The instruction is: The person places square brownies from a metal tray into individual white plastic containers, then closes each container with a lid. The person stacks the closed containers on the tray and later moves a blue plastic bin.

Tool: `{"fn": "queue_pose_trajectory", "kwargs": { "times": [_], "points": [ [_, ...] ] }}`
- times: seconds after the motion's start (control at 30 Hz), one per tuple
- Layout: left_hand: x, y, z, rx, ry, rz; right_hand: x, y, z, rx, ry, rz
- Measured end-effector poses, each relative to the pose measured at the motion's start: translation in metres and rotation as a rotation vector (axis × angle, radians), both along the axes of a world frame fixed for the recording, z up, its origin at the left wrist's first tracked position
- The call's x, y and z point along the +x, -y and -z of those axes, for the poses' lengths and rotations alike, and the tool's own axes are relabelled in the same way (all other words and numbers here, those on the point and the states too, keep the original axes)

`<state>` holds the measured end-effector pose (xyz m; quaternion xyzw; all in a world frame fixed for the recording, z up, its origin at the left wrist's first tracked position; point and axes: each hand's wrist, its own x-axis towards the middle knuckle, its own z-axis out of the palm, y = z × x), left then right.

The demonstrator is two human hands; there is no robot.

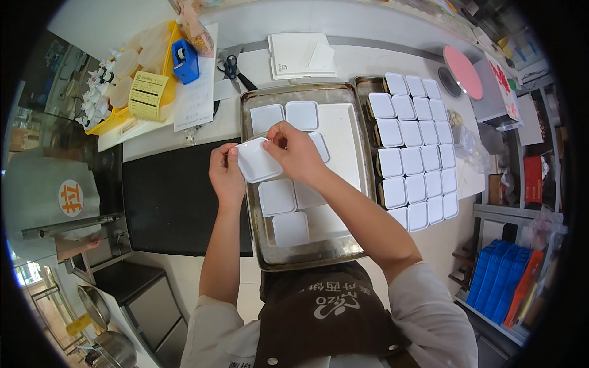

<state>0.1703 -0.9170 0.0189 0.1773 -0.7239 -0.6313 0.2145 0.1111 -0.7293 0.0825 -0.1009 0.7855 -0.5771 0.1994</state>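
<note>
Both my hands hold one white square lid (259,161) with rounded corners and a low rim, above the metal baking tray (307,253). My left hand (227,172) grips its left edge between thumb and fingers. At its upper right corner, my right hand (293,150) pinches the rim. Several similar white square pieces lie in the tray below, among them one at the far right of the group (301,115) and one near the front (291,229). A white board or shallow tray (340,159) lies under some of them, and my right forearm partly covers one piece.
A second metal tray (362,92) on the right holds rows of white-lidded boxes (414,189). Left is a black mat (178,202). Behind are a blue tape dispenser (185,61), black-handled scissors (230,66), a yellow basket (169,92) and a pink round turntable (462,72).
</note>
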Motion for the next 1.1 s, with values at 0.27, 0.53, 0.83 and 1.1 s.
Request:
{"fn": "queue_pose_trajectory", "kwargs": {
  "times": [0.27,0.53,0.83,1.1],
  "points": [
    [0.048,-0.077,-0.062,0.052,-0.098,0.109,0.071,-0.046,-0.042,-0.138,-0.313,0.183],
    [0.109,-0.174,-0.031,0.012,0.269,0.493,0.171,-0.163,-0.009,-0.277,0.252,0.410],
    [0.136,-0.189,-0.062,0.531,0.147,0.778,0.213,-0.166,-0.068,0.033,-0.479,0.336],
    [0.134,-0.171,-0.113,0.357,-0.024,0.670,0.202,-0.153,-0.103,-0.152,-0.672,0.246]
  ]
}}
